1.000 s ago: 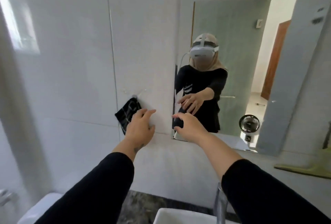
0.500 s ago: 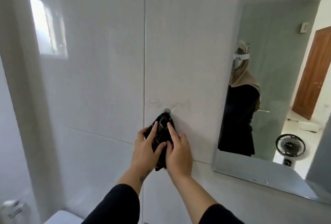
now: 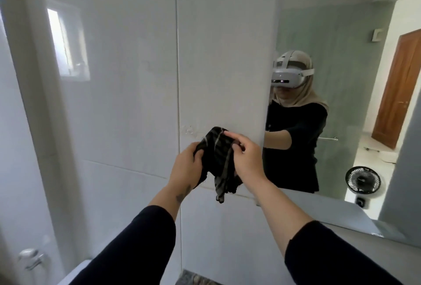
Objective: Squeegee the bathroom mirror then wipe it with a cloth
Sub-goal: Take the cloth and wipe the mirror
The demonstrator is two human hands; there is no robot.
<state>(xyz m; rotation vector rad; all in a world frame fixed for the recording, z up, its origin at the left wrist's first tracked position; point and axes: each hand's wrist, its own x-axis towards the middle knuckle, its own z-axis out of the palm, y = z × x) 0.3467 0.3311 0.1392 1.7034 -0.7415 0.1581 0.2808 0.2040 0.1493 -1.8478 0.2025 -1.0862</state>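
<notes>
Both arms out in front, black sleeves pushed up the forearms. Left hand (image 3: pixel 185 166) has fingers curled into the left edge of the cloth (image 3: pixel 217 159), gripping a bunched fold. Right hand (image 3: pixel 247 159) pinches the cloth's upper right part between thumb and index, other fingers curled behind the fabric. Cloth is dark with pale stripes, held up between both hands in front of the tiled wall (image 3: pixel 127 102), lower end hanging loose below the hands. Can't tell whether it touches the wall.

Clear adhesive hook (image 3: pixel 189 131) on the wall just left of the cloth's top; can't tell whether the cloth is hooked on it.

Mirror (image 3: pixel 346 41) sits to the right of the hands, left edge just beside the right hand. Reflection shows a person in a black top with a headset, a small black fan (image 3: pixel 362 180) on the floor, a brown wooden door (image 3: pixel 397 93) and green-grey glass.

Wall is large glossy white tiles with a vertical grout line above the hands. Window glare (image 3: pixel 61 41) upper left. Chrome fitting (image 3: pixel 32 256) bottom left, blurred. Strip of speckled stone counter (image 3: pixel 193 279) at bottom edge.
</notes>
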